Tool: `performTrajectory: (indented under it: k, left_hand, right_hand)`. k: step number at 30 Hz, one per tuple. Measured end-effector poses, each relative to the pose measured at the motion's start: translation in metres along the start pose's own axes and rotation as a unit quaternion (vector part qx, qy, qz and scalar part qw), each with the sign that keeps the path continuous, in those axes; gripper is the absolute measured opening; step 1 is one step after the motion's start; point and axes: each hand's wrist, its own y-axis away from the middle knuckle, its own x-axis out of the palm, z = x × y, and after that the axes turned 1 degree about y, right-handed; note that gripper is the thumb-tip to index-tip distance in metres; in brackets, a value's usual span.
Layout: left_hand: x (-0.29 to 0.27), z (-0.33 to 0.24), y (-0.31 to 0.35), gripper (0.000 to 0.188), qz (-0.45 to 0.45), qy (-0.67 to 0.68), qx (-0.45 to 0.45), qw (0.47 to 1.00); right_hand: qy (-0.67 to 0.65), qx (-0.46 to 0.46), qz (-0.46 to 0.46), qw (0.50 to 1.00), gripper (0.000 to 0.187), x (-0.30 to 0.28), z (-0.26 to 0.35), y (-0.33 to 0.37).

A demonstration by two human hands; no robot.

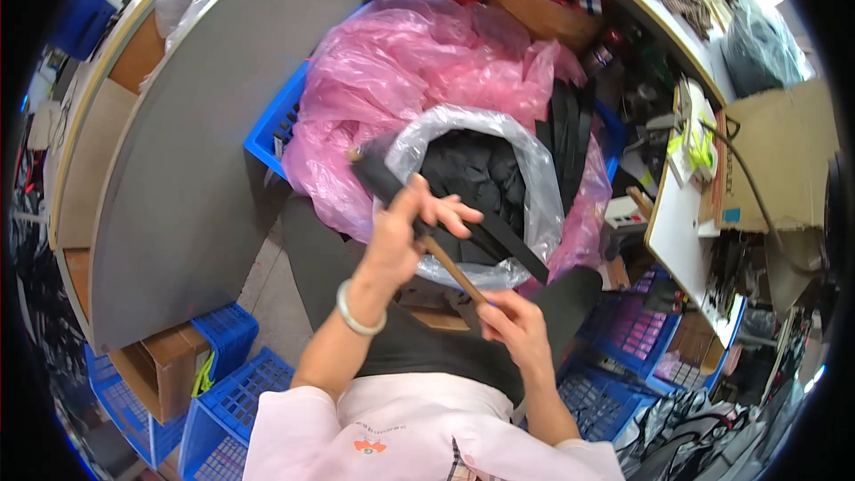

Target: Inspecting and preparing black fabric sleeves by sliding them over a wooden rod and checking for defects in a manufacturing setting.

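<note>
Between my hands runs a narrow brown strip (455, 272), slanting down to the right over my lap. My right hand (515, 325) pinches its lower end. Around the upper part, my left hand (396, 236) is closed at the thumb, with some fingertips stretched out. A blurred black piece (381, 180) sticks out beyond that hand; whether it is one with the brown strip, I cannot tell. Just beyond my hands a clear plastic bag (541, 169) stands open with folded black pieces (472, 169) inside. Flat black strips (512, 245) lie across its near rim.
Crumpled pink plastic (392, 62) fills a blue crate (261, 138) around the bag. A grey panel (191, 134) rises on the left. On the right are a white work surface (681, 240) and a cardboard box (779, 156). Blue baskets (236, 401) stand low on both sides.
</note>
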Motion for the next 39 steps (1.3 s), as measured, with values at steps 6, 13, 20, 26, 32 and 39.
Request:
performTrajectory:
  k: [6,13,20,26,32,39]
  left_hand:
    - [0.001,0.003,-0.006,0.039,-0.048,0.089,0.03,0.994]
    - [-0.017,-0.006,-0.011,0.034,-0.025,0.101,-0.002,0.995]
    - [-0.082,0.026,-0.016,0.024,-0.124,0.019,0.015,0.992]
    - [-0.103,0.033,-0.01,0.019,-0.208,-0.413,0.063,0.885]
    - [-0.053,0.025,0.0,0.04,-0.068,-0.792,0.093,0.6]
    - [-0.031,0.04,-0.005,0.045,0.071,-0.85,0.069,0.518]
  right_hand:
    - [-0.068,-0.018,-0.046,0.996,0.03,0.021,-0.012,-0.004]
    - [0.063,-0.051,-0.039,0.996,0.016,-0.021,-0.007,-0.021]
    - [0.305,-0.142,-0.102,0.936,0.021,-0.099,-0.02,-0.076]
    - [0.415,-0.159,-0.189,0.876,0.022,-0.124,-0.043,-0.132]
    - [0.389,-0.364,-0.224,0.816,0.04,-0.089,-0.027,-0.165]
    - [0.02,-0.021,0.016,0.999,0.027,-0.015,-0.002,-0.122]
